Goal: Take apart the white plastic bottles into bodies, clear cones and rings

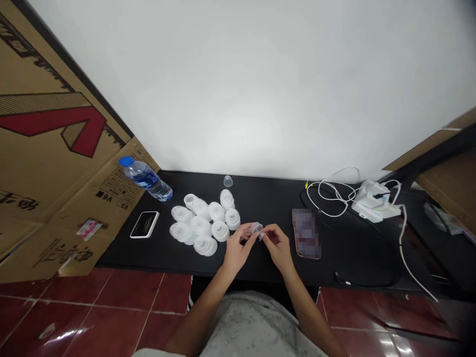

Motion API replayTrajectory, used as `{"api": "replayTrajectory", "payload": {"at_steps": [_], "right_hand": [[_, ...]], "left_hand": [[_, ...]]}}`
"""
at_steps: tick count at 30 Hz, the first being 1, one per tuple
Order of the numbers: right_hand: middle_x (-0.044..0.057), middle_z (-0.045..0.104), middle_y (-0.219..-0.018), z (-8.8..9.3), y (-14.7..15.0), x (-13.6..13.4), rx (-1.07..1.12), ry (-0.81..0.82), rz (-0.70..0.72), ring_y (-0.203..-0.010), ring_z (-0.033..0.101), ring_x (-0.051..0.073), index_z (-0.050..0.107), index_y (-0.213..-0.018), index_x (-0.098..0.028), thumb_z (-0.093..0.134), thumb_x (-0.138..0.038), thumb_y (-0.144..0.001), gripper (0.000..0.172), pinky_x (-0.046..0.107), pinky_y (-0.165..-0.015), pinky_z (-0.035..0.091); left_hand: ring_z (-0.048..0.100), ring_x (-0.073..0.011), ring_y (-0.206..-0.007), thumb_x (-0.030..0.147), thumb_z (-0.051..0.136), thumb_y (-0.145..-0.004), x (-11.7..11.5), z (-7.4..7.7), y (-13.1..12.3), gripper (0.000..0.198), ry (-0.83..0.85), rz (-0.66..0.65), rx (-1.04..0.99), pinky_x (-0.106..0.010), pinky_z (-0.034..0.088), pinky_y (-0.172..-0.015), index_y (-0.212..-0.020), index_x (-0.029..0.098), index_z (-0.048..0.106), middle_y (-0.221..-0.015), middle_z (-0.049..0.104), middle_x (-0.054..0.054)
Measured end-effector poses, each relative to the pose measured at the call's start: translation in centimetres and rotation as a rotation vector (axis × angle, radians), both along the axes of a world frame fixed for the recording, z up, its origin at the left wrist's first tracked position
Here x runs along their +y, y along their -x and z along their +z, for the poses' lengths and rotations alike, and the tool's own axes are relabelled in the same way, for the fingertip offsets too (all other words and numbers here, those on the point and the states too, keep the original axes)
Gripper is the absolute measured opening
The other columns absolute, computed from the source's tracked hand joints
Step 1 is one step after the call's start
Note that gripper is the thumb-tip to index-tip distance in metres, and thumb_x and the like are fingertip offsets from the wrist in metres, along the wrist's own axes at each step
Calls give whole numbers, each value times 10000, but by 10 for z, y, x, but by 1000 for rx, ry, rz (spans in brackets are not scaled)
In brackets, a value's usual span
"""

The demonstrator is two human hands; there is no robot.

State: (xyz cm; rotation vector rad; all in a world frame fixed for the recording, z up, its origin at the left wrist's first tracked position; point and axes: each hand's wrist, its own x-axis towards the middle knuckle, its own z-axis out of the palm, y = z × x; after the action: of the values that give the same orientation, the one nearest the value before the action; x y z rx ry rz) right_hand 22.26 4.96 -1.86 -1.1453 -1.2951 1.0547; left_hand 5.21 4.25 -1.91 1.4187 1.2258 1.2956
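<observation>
Over the black table (260,263), my left hand (238,244) and my right hand (278,246) meet at the fingertips. The left fingers pinch a small translucent plastic cap (256,228). The right fingers hold a small clear piece (262,236) against its lower edge, partly hidden by the fingers. To the left of my hands stands a cluster of several white moulded plastic parts (201,224). A clear plastic cup (228,181) stands upside down near the back edge, apart from the cluster.
A phone with a blurred screen (306,233) lies right of my hands. Further right are white cables and a white charger (375,201). A water bottle (146,178) lies on flattened cardboard (55,148) at the left, near a white power bank (145,224).
</observation>
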Motion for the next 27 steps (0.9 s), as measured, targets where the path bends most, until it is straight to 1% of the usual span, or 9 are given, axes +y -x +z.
{"api": "replayTrajectory", "payload": {"at_steps": [4,9,11,13,14,17,19,22,27], "right_hand": [[56,656,-1031,0,4,-1,-9,-38,-45,-924,675,227,659,-1010,-260,741,-494,-996,248,348,-812,606],[65,702,-1109,-5,8,-2,90,71,-52,-906,734,226,558,-1032,-287,760,-485,-972,289,324,-702,638],[50,715,-1080,-5,8,-2,130,85,-58,-888,744,223,561,-1125,-300,757,-459,-970,296,313,-675,631],[42,723,-1052,-4,7,-1,133,83,-43,-894,749,224,584,-1218,-302,726,-442,-985,307,317,-692,631],[43,727,-1046,-4,7,-1,119,82,-33,-901,748,226,606,-1227,-295,711,-438,-991,295,321,-705,631],[44,722,-1009,-3,5,-1,77,76,-12,-872,728,221,660,-1117,-273,712,-425,-974,215,311,-687,622],[27,698,-952,-4,5,0,89,79,6,-816,703,208,644,-1061,-273,723,-413,-959,191,298,-647,608],[6,662,-912,-7,6,0,116,96,16,-782,687,199,597,-1014,-277,722,-416,-951,198,307,-657,621],[-8,625,-867,-5,11,-1,45,105,-61,-736,671,191,550,-954,-275,703,-356,-915,178,305,-627,626]], "left_hand": [[810,-239,-1081,390,634,-1091,-1,9,0,314,-62,-87,54,-386,676,-949,-1351,228,704,-1246,821,-101],[776,-238,-1180,302,575,-1104,-3,21,1,328,-126,-200,114,-390,652,-1006,-1416,252,665,-1337,780,-97],[771,-234,-1186,281,561,-1105,-3,20,1,360,-129,-243,145,-392,646,-1015,-1457,260,634,-1362,767,-96],[765,-239,-1192,289,585,-1096,-3,18,2,402,-131,-271,175,-397,648,-1006,-1497,261,598,-1397,750,-102],[764,-241,-1190,299,599,-1092,-3,16,2,414,-132,-272,186,-396,650,-995,-1504,260,588,-1409,743,-106],[764,-235,-1164,313,592,-1105,-1,10,2,358,-129,-254,203,-384,649,-977,-1457,253,615,-1382,748,-107],[766,-229,-1148,307,551,-1125,-1,9,3,310,-135,-250,219,-377,643,-982,-1415,244,638,-1333,760,-106],[764,-232,-1160,299,508,-1140,-1,8,4,309,-157,-253,266,-376,636,-999,-1416,239,633,-1325,758,-111],[753,-246,-1213,275,458,-1150,-1,5,4,323,-181,-250,346,-402,625,-1038,-1429,238,616,-1338,754,-117]]}}
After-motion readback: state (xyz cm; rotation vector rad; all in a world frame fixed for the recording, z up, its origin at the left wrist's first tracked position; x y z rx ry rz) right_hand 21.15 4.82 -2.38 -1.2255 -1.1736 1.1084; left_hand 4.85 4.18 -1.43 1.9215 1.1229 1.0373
